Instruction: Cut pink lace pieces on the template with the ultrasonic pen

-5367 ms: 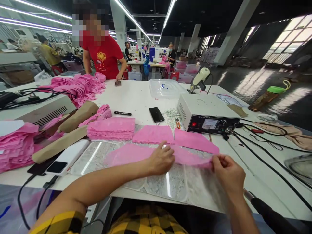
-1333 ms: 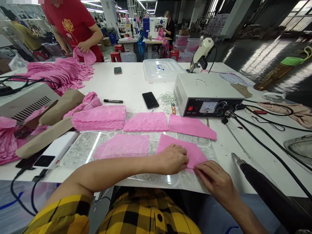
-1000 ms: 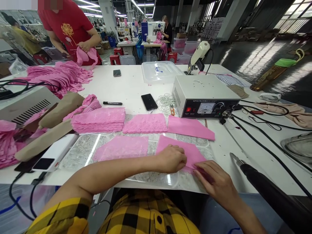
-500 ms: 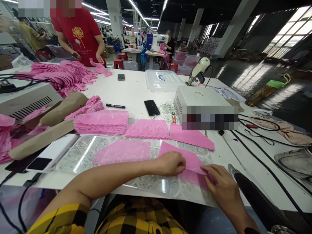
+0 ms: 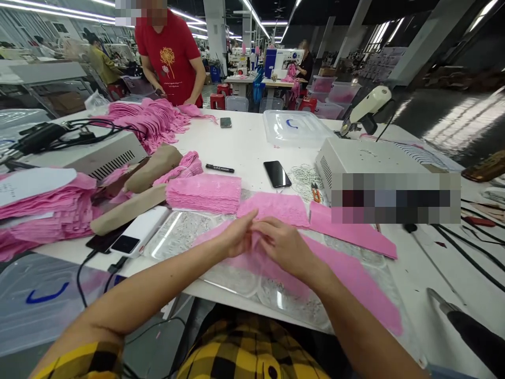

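Centrally, a sheer pink piece (image 5: 286, 281) hangs and spreads beneath the two hands, over a glossy clear sheet (image 5: 169, 237) at the near edge of the white table (image 5: 240, 142). Its upper part is blurred and hidden by the fingers, so its outline is hard to follow.

The left hand (image 5: 236, 239) comes in from the left on a long, slanting forearm, palm turned inward, thumb uppermost. The right hand (image 5: 286, 245) reaches across from the lower right, back of the hand upward, fingers bent toward the left. The hands are together, their fingertips meeting or overlapping; whether each one pinches the cloth cannot be told.

Beside the right forearm lies a solid pink piece (image 5: 366, 287), partly covered by that arm. Just beyond the hands stand a thick lace stack (image 5: 203, 193), a lower lace stack (image 5: 274, 207) partly behind the fingers, and a solid pink stack (image 5: 351, 230).

Farther out are a dark phone (image 5: 277, 173), orange-handled snips (image 5: 315, 193) by tangled thread (image 5: 303, 176), and a pale box (image 5: 379, 152) whose front is masked by blurred blocks. A black-handled tool (image 5: 473, 326) runs off the right edge. Across the table, a person in red (image 5: 173, 63) stands beside heaped pink cloth (image 5: 150, 120), the head blurred out.
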`<state>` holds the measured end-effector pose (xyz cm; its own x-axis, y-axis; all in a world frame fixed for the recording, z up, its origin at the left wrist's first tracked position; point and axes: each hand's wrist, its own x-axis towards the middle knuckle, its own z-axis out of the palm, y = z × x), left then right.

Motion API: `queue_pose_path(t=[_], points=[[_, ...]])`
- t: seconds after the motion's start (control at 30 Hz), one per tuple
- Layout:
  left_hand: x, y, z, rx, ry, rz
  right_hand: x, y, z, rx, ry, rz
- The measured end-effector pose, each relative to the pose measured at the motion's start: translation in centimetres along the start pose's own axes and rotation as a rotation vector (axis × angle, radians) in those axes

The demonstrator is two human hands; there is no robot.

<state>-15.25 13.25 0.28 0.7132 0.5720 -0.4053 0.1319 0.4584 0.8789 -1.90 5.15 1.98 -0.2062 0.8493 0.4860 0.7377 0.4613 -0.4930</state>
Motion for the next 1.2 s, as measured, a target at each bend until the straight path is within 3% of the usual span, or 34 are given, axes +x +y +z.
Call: queue_pose_path(t=[0.1,0.2,0.33,0.5,0.67,0.83,1.03,1.2], points=[[-1.7,-0.3,-2.5,-0.046,0.066,-0.029,0.8,-0.1,0.4,0.129,-0.063,0.034],[-2.7,-1.2,-3.7,-0.040,0.096,-0.059,-1.1,1.4,-0.6,0.082,-0.035,0.168],[-2.9,-2.0,-3.5,-0.029,0.142,-0.024,-5.7,3.5,-1.7,-0.020,-0.010,0.343],[-2.8,-1.5,-3.0,0.016,0.137,-0.024,-9.6,2.5,-0.8,-0.115,-0.107,0.440],[-3.8,-1.2,-3.6,0.106,0.162,0.006,-9.0,1.6,-0.4,-0.213,-0.204,0.419],[-4.8,-1.5,-4.6,0.174,0.213,0.033,-6.9,1.7,-1.1,-0.219,-0.228,0.510],[-4.8,-1.9,-4.7,0.191,0.212,0.060,-6.9,0.8,-0.1,-0.276,-0.385,0.502],[-4.6,-2.7,-5.7,0.272,0.253,0.112,-6.9,1.9,-0.8,-0.220,-0.366,0.585]])
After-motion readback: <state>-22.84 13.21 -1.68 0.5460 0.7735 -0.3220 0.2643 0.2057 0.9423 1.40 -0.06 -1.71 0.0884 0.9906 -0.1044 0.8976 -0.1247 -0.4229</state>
